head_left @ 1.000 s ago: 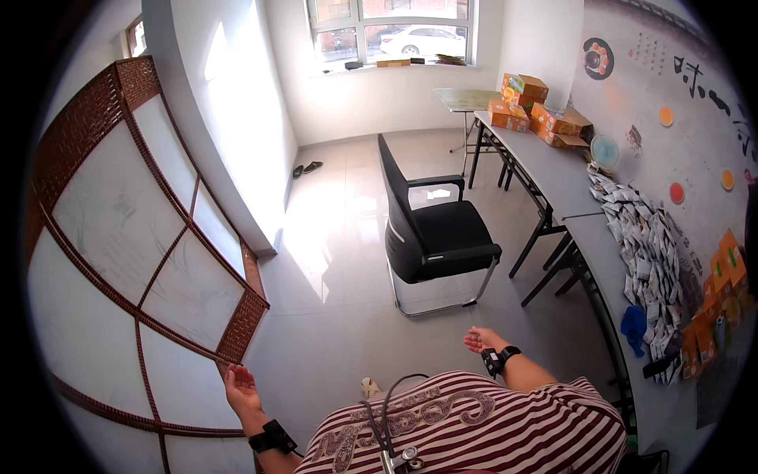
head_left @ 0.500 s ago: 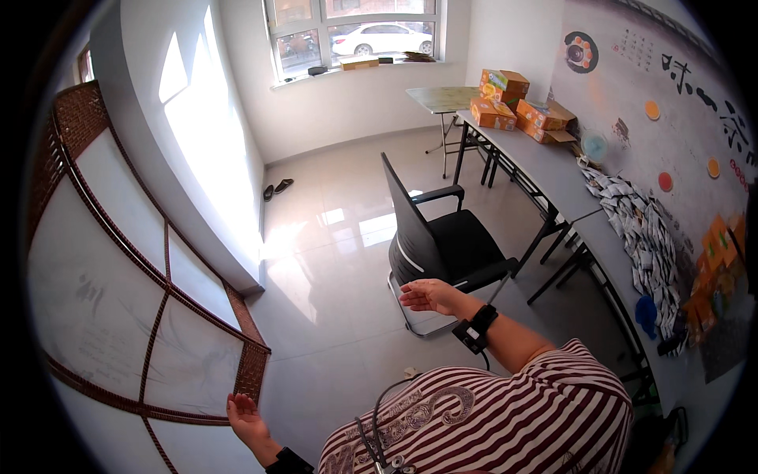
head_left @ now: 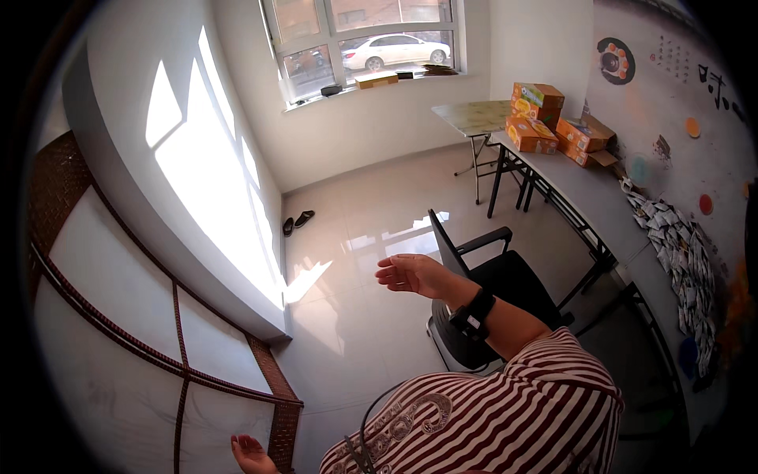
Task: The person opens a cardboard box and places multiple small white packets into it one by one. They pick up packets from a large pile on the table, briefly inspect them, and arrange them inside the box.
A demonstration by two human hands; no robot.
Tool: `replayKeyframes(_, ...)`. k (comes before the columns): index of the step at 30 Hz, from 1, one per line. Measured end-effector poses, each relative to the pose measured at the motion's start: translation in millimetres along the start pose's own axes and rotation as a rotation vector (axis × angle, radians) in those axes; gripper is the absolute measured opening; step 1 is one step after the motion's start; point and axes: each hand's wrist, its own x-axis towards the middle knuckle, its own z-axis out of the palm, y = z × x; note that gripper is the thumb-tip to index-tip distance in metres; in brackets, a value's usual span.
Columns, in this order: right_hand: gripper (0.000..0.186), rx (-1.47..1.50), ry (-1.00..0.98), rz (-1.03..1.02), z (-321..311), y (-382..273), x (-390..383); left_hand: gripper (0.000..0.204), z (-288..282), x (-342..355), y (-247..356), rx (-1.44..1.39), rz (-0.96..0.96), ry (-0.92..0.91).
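Since the frame half a second ago, the person has come nearer the black chair, so that the right forearm now crosses in front of its back; the left grip sits lower, partly out of sight.

From where I stand, the chair is on the floor, its seat turned toward the long grey worktop. The right grip hangs in front of it with the fingers loosely bent and the palm empty; I can't tell whether the arm brushes the chair's back. The left grip is open too, fingers slightly curled, holding nothing I can see, near the lower corner of the folding screen.

I'd judge the step in hand to be walking, with nothing taken up; taking hold of anything would first call for bringing a grip to it and closing the fingers.

Further out, orange boxes stand at the worktop's far end, and a heap of small sachets runs along its wall-side edge. Beyond the boxes stands a greenish folding table; dark shoes lie at the floor's left edge, by the wall.
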Motion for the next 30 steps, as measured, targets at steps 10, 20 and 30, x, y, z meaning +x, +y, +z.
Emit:
replayKeyframes(10,0.029,0.293,0.109,-0.097,-84.0,-67.3,105.8,0.025,203.1,122.3,-71.5,-0.217,-0.367,-0.045)
replayKeyframes(20,0.021,0.577,0.353,-0.338,-173.1,-104.8,184.5,0.024,402.8,313.6,-191.3,-0.148,-0.516,-0.375)
replayKeyframes(30,0.023,0.532,0.54,-0.428,-203.2,-166.6,291.6,0.022,622.9,445.6,-292.4,-0.164,-0.607,-0.567)
